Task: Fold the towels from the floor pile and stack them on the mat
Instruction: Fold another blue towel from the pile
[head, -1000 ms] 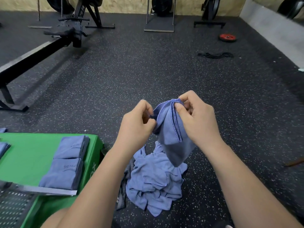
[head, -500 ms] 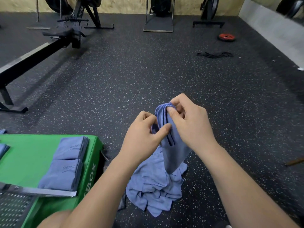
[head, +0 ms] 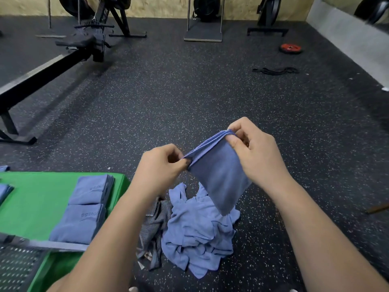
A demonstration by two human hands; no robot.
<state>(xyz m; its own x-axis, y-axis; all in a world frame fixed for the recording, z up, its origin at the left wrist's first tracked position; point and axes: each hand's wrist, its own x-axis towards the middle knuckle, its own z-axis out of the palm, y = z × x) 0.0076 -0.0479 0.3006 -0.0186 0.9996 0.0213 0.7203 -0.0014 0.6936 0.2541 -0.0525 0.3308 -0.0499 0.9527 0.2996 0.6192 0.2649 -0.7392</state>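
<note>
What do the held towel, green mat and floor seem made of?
The held towel looks like soft cloth, matte blue, draping limply. The green mat is likely vinyl-covered foam, smooth, slightly shiny. The floor seems rubber, matte black with pale flecks.

Hands, left (head: pixel 160 166) and right (head: pixel 257 154), pinch a seemingly folded towel (head: pixel 219 178) above the pile (head: pixel 200 234).

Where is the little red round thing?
In the head view, the flat red round weight plate lies on the black speckled rubber floor far off at upper right, just beyond the tangled black straps.
</note>
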